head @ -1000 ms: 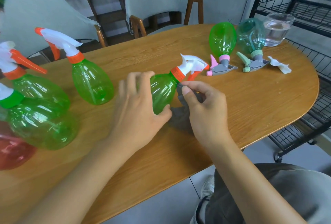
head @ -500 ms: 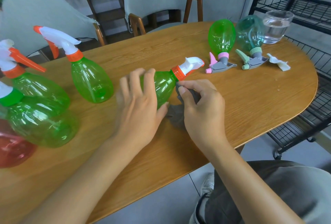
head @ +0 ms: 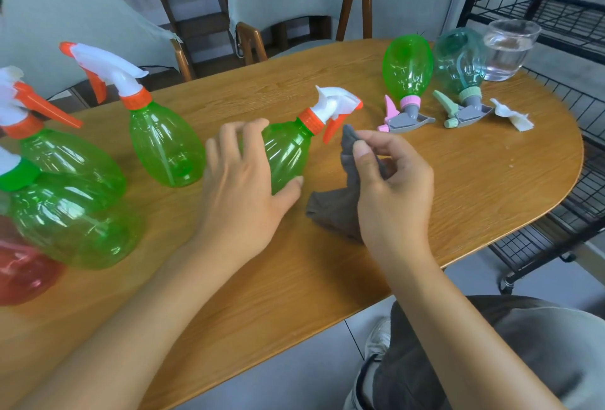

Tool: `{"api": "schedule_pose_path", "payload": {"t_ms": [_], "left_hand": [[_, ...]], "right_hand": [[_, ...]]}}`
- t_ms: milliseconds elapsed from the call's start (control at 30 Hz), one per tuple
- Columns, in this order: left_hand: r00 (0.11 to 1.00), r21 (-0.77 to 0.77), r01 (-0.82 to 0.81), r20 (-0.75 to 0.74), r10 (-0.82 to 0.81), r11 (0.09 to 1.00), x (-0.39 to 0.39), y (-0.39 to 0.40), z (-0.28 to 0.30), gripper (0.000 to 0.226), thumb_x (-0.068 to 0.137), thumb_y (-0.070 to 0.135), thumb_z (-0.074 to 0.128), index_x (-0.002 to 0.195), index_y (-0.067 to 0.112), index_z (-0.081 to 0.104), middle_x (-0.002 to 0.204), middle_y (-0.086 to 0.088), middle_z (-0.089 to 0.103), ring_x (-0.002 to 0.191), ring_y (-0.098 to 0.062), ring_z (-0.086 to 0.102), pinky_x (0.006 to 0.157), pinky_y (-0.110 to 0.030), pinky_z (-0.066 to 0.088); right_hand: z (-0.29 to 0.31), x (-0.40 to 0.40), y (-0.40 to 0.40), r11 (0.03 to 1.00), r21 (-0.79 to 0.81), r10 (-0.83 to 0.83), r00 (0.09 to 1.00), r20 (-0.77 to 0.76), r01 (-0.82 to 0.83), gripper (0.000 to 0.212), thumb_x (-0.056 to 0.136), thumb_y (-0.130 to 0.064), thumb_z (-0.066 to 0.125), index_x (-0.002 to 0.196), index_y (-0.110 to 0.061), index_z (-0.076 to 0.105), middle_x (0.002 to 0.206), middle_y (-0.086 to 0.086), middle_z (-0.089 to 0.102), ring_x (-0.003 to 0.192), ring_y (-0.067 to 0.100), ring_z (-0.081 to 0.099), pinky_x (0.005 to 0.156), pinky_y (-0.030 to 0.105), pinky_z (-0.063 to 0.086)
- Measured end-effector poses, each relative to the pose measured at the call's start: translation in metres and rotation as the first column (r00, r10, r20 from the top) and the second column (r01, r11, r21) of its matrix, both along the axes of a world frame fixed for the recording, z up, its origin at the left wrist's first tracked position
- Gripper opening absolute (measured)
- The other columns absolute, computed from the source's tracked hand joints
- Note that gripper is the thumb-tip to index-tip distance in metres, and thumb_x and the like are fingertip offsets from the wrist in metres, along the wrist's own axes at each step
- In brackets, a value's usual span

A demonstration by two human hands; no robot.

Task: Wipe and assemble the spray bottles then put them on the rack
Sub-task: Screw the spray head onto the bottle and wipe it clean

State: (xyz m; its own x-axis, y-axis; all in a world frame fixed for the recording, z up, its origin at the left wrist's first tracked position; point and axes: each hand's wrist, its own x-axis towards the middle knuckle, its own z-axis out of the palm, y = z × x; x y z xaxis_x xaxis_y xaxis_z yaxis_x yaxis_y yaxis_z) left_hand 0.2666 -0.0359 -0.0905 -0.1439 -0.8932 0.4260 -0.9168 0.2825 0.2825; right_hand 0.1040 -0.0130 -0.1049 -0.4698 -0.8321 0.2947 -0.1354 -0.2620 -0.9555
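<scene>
A green spray bottle (head: 288, 151) with an orange collar and white trigger head lies tilted on the wooden table (head: 474, 187). My left hand (head: 242, 187) grips its body from the near side. Just right of the bottle, my right hand (head: 389, 187) pinches a grey cloth (head: 334, 210), which hangs down onto the table beside the bottle's neck. More green spray bottles (head: 163, 144) stand at the left. A green bottle (head: 407, 69) and a teal bottle (head: 458, 59) rest upside down on their trigger heads at the back right.
A glass of water (head: 505, 49) stands at the far right corner, with a white scrap (head: 512, 113) near it. A black wire rack (head: 556, 0) rises right of the table. Grey chairs (head: 281, 0) stand behind. A red bottle (head: 23, 272) lies at the left edge.
The bottle has turned in my left hand, so its orange trigger points down toward me. My right hand has drawn the cloth away from the bottle's neck and lifted it slightly.
</scene>
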Motion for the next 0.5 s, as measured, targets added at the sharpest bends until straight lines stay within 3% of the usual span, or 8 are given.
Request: {"api": "schedule_pose_path", "payload": {"t_ms": [67,200,367,500], "left_hand": [[0.998,0.047,0.007,-0.063,-0.004,0.999,0.004,-0.001,0.003,0.077,0.084,0.044,0.075,0.146,0.016,0.04,0.138,-0.007,0.04,0.124,-0.028,0.039,0.099,-0.036,0.036],[0.982,0.14,0.043,-0.189,-0.016,0.989,0.012,0.003,0.008,0.074,0.082,0.047,0.074,0.144,0.025,0.041,0.135,0.002,0.041,0.129,-0.019,0.037,0.097,-0.027,0.029],[0.926,0.238,0.113,-0.378,-0.015,0.965,0.017,0.011,0.013,0.059,0.08,0.047,0.074,0.131,0.032,0.048,0.124,0.008,0.05,0.119,-0.01,0.048,0.091,-0.027,0.036],[0.863,0.295,0.216,-0.504,-0.04,0.931,0.015,0.017,0.012,0.055,0.074,0.057,0.07,0.122,0.037,0.053,0.121,0.013,0.056,0.114,-0.002,0.054,0.093,-0.024,0.042]], "right_hand": [[0.0,-0.004,-0.002,0.997,0.036,-0.067,0.998,0.016,0.066,0.013,0.102,-0.016,0.062,0.102,-0.024,0.072,0.087,-0.017,0.068,0.079,-0.003,0.063,0.074,0.014,0.047],[-0.001,-0.013,-0.01,0.988,0.091,-0.132,0.984,0.116,0.122,0.009,0.101,-0.016,0.063,0.102,-0.019,0.071,0.089,-0.005,0.071,0.075,-0.004,0.063,0.073,0.014,0.047],[-0.002,-0.017,-0.018,0.98,0.147,-0.155,0.977,0.145,0.133,0.004,0.1,-0.022,0.065,0.1,-0.02,0.069,0.077,-0.005,0.07,0.065,0.0,0.06,0.067,0.019,0.045],[-0.002,-0.02,-0.02,0.976,0.19,-0.146,0.97,0.193,0.109,0.005,0.098,-0.023,0.067,0.098,-0.019,0.071,0.083,-0.002,0.073,0.072,0.006,0.064,0.072,0.028,0.049]]}}
